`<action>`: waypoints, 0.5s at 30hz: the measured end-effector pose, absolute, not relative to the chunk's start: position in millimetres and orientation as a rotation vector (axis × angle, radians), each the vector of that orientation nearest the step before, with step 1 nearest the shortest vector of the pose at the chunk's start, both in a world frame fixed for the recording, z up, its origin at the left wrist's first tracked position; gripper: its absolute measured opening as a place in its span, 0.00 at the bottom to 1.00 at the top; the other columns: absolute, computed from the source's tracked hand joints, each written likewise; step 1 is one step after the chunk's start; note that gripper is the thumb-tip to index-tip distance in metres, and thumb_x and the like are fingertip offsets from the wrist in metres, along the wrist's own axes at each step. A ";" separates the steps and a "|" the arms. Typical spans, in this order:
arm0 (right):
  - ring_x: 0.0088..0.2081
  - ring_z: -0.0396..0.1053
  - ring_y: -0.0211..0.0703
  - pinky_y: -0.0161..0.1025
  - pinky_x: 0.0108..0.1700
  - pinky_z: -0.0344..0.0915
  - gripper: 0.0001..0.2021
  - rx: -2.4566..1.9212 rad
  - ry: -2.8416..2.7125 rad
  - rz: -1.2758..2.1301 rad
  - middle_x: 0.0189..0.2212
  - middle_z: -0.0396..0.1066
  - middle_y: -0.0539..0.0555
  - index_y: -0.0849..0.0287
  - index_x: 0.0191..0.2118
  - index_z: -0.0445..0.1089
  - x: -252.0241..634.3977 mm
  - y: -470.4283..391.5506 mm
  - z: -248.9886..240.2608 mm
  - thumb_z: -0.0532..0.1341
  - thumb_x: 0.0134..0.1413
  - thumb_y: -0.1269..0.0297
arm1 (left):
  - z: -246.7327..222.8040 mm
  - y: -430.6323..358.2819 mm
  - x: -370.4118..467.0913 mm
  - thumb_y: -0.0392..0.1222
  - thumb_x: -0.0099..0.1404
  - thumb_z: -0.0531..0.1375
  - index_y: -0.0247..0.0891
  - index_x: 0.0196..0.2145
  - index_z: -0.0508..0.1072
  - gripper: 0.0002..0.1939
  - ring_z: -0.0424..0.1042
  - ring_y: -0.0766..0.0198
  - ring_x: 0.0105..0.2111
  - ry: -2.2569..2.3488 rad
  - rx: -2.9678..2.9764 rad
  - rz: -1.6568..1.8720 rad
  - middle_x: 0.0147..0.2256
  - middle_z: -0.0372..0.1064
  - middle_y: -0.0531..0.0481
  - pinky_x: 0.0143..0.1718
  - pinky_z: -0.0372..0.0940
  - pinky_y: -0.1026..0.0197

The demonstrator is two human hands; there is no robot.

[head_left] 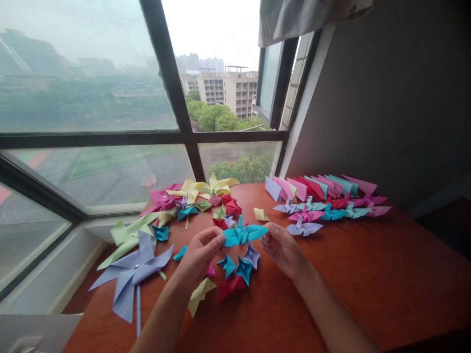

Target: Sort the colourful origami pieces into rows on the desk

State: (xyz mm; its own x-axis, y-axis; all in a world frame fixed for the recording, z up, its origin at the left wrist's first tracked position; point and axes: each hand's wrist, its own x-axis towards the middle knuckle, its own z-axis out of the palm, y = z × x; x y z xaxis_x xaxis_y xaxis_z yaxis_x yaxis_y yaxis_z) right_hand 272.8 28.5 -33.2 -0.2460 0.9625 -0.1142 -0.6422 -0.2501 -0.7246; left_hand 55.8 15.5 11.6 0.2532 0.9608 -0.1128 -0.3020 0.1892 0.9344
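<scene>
Head: blue origami (pixel 241 236) between hands (pixel 201 249)

Reddish-brown table (pixel 353 284) | lavender pinwheel (pixel 135 274), left | folded paper rows (pixel 312 188), right | dark-framed window (pixel 187 117), sash (pixel 270 78) open | pale curtain (pixel 305 19) above | outside: buildings (pixel 235 90), green trees (pixel 217 115) | shadowed wall (pixel 386 98), right

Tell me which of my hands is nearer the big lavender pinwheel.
Left. Your left hand is right of the lavender pinwheel; your right hand is farther right, across the blue crane.
</scene>
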 end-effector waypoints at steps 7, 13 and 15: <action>0.25 0.58 0.31 0.31 0.28 0.57 0.15 -0.688 -0.654 1.739 0.22 0.63 0.46 0.59 0.27 0.67 271.1 28.9 -31.5 0.70 0.50 0.56 | 9.6 16.8 54.7 0.49 0.59 0.68 0.35 0.26 0.70 0.16 0.64 0.69 0.24 0.847 0.952 1.080 0.23 0.66 0.53 0.26 0.58 0.68; 0.24 0.57 0.31 0.31 0.26 0.56 0.16 -0.764 -0.627 1.614 0.20 0.62 0.45 0.59 0.27 0.67 271.7 30.7 -35.0 0.71 0.47 0.56 | 7.5 17.5 54.3 0.50 0.57 0.68 0.34 0.26 0.70 0.17 0.64 0.68 0.25 0.916 0.987 1.054 0.24 0.66 0.52 0.28 0.59 0.68; 0.24 0.58 0.31 0.31 0.26 0.56 0.16 -0.802 -0.621 1.551 0.20 0.62 0.45 0.59 0.26 0.67 272.6 30.9 -35.6 0.72 0.46 0.56 | 6.8 18.0 54.2 0.51 0.57 0.68 0.35 0.27 0.70 0.17 0.64 0.67 0.25 0.931 1.017 1.044 0.24 0.66 0.52 0.27 0.59 0.67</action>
State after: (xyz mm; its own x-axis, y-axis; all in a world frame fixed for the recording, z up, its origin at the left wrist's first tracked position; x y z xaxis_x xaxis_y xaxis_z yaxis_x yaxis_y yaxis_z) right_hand 272.6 30.9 -35.6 -0.0389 0.9892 -0.1412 -0.6184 -0.1348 -0.7742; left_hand 54.2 18.0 6.8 0.2420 0.9628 -0.1203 -0.2291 0.1772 0.9571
